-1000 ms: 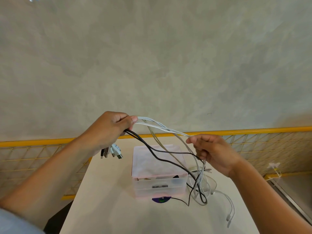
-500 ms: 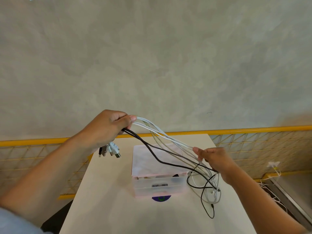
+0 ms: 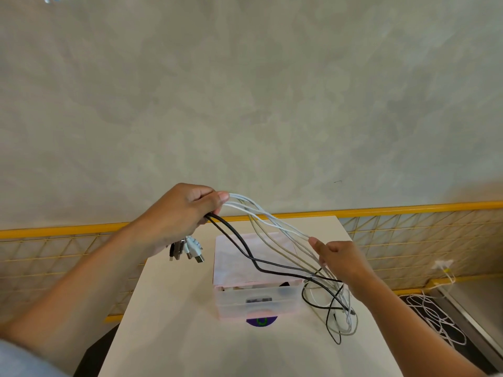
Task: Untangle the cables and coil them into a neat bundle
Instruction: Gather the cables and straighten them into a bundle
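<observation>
My left hand [image 3: 179,216] grips a bunch of white cables [image 3: 269,223] and black cables [image 3: 245,248] near their plug ends. The plugs [image 3: 189,248] stick out below that fist. The strands slope down to the right, over the box, to my right hand [image 3: 341,261]. That hand is curled loosely around the strands with the cables running through its fingers. Below it the loose ends [image 3: 336,311] loop onto the table, white and black mixed together.
A translucent pink box [image 3: 255,303] stands mid-table [image 3: 177,336] on a purple disc [image 3: 261,321]. A yellow wire fence [image 3: 408,232] runs behind the table. More white cable [image 3: 435,319] lies on the floor at the right.
My right hand has slid down the strands, away from the left hand, to the right of the box. The hanging loops now rest lower on the table. My left hand stayed put.
</observation>
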Demonstrator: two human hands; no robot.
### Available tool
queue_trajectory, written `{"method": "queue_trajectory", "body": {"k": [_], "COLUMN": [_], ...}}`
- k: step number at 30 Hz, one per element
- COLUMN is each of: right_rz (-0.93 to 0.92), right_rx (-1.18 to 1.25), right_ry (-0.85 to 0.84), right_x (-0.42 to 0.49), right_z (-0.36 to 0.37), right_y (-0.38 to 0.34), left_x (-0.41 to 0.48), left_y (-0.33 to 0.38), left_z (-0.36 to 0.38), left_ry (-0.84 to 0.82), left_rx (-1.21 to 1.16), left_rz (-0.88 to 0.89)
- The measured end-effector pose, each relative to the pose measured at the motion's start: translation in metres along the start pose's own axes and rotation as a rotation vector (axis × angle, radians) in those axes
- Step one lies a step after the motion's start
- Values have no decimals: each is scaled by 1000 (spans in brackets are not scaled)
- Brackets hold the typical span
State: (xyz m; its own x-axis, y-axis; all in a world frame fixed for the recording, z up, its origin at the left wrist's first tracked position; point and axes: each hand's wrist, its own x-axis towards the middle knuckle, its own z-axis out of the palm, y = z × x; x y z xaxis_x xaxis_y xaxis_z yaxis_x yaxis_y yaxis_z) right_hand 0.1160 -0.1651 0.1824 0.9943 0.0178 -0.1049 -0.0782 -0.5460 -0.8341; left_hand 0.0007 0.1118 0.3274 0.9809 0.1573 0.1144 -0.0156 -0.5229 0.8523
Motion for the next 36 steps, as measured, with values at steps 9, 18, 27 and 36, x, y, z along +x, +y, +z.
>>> {"method": "queue_trajectory", "body": {"k": [9, 18, 27, 36], "right_rz": [-328, -586, -419, -308], "right_rx": [-15, 270, 330, 395], "right_ry": [-340, -565, -531, -299], "right_x": [-31, -57, -35, -16], "right_z": [2, -1, -22, -30], "right_y": [-60, -116, -89, -62], "left_x": [-1, -5, -7, -8], "left_y": [6, 9, -2, -7], "left_z": [15, 13, 2, 2], "left_ry": [-190, -307, -320, -376], "left_rx": [-18, 43, 165, 201], "left_rz": [-12, 38, 5, -33]}}
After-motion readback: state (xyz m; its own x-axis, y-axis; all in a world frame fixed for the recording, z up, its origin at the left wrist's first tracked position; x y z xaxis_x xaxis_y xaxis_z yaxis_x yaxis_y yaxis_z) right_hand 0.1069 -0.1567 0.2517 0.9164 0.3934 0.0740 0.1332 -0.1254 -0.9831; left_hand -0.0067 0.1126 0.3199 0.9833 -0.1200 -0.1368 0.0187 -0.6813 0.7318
